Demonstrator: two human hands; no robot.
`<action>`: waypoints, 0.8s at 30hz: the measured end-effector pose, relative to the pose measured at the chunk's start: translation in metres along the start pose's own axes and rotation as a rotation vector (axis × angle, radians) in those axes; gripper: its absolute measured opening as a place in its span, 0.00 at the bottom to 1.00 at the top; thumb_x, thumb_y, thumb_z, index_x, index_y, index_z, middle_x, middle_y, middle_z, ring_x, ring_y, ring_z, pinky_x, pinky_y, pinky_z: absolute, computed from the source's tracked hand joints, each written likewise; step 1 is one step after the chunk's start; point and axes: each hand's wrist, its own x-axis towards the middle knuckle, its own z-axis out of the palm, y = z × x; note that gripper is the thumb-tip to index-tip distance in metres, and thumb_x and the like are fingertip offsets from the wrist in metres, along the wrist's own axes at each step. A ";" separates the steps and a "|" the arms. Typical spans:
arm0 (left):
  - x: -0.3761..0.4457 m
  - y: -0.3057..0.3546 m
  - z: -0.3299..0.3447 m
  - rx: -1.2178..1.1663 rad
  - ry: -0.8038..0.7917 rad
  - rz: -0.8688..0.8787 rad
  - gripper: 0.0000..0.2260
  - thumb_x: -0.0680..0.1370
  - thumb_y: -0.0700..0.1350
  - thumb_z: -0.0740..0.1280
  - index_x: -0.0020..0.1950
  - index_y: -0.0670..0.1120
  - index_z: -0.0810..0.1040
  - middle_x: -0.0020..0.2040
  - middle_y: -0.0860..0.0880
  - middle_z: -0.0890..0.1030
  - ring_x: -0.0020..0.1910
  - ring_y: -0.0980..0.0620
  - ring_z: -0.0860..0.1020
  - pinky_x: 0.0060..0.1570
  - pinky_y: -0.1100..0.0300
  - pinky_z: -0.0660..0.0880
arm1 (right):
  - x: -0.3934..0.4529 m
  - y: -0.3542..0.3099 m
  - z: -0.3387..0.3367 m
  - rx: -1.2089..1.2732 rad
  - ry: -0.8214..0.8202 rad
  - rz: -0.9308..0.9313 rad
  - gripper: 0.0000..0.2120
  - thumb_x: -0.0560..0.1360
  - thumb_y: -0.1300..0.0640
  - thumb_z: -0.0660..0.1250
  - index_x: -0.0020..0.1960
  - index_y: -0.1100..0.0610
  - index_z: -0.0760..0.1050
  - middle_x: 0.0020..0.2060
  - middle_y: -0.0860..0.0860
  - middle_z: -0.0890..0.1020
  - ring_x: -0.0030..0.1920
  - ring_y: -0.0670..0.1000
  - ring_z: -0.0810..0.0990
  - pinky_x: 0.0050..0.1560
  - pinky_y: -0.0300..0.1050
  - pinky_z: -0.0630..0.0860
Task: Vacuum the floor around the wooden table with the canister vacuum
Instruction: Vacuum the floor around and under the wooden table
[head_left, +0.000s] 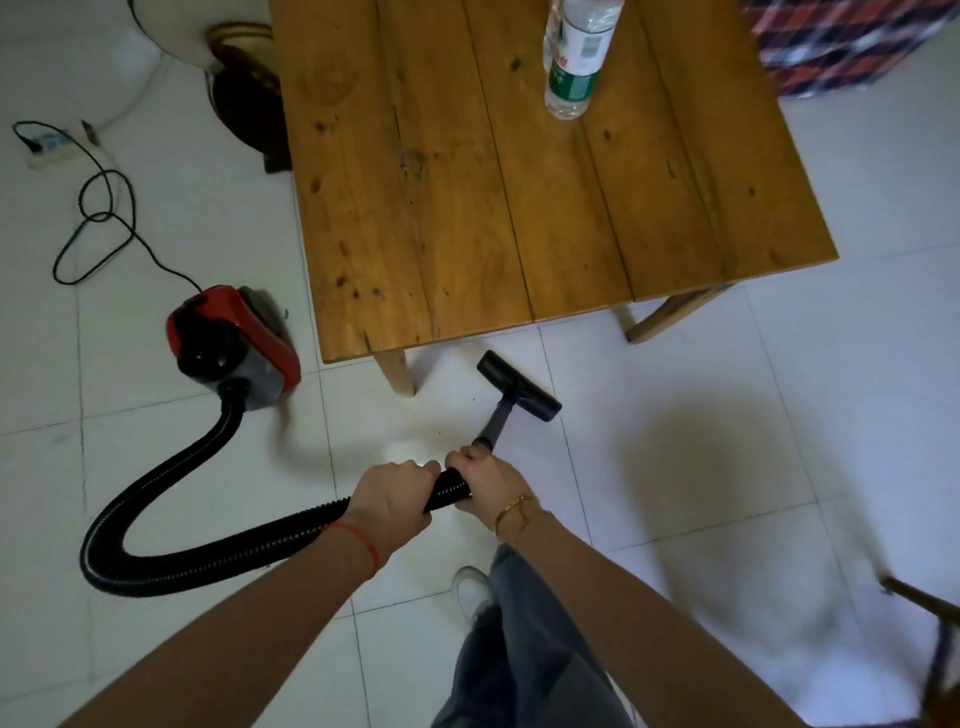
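Stood on white floor (701, 364) beside wooden table (519, 171); red canister vacuum (234, 343) left of it. Mid-sweep, judging by floor head (519, 384) near table leg. Gripped hose (208, 545) with left hand (389, 493) and right hand (483, 478), fingers wrapped fully. Called next for pushing the head along the table's edge.

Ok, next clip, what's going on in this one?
A person is vacuuming a white tiled floor. Both hands grip the black ribbed hose near its front end, left hand behind right hand. The black floor nozzle sits on the tiles just off the near edge of the wooden table, beside a table leg. The red canister stands left of the table. A water bottle stands on the tabletop.
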 end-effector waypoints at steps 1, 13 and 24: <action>0.008 0.008 -0.005 0.002 0.004 0.010 0.14 0.77 0.45 0.62 0.62 0.46 0.69 0.53 0.47 0.79 0.50 0.46 0.79 0.40 0.57 0.67 | -0.001 0.011 -0.004 0.011 0.011 0.017 0.16 0.71 0.63 0.68 0.57 0.61 0.71 0.54 0.58 0.75 0.51 0.60 0.76 0.47 0.51 0.77; 0.110 0.105 -0.063 -0.052 0.098 0.130 0.15 0.77 0.45 0.64 0.62 0.45 0.70 0.53 0.46 0.79 0.50 0.45 0.80 0.43 0.56 0.71 | -0.015 0.139 -0.082 0.032 0.045 0.196 0.17 0.72 0.62 0.68 0.60 0.59 0.71 0.57 0.55 0.75 0.55 0.58 0.76 0.52 0.51 0.76; 0.106 0.085 -0.061 -0.057 0.118 0.193 0.13 0.77 0.47 0.65 0.60 0.45 0.70 0.53 0.46 0.79 0.51 0.46 0.80 0.44 0.57 0.71 | -0.011 0.116 -0.077 0.109 0.070 0.262 0.15 0.73 0.63 0.66 0.59 0.57 0.71 0.57 0.54 0.75 0.56 0.57 0.76 0.56 0.49 0.74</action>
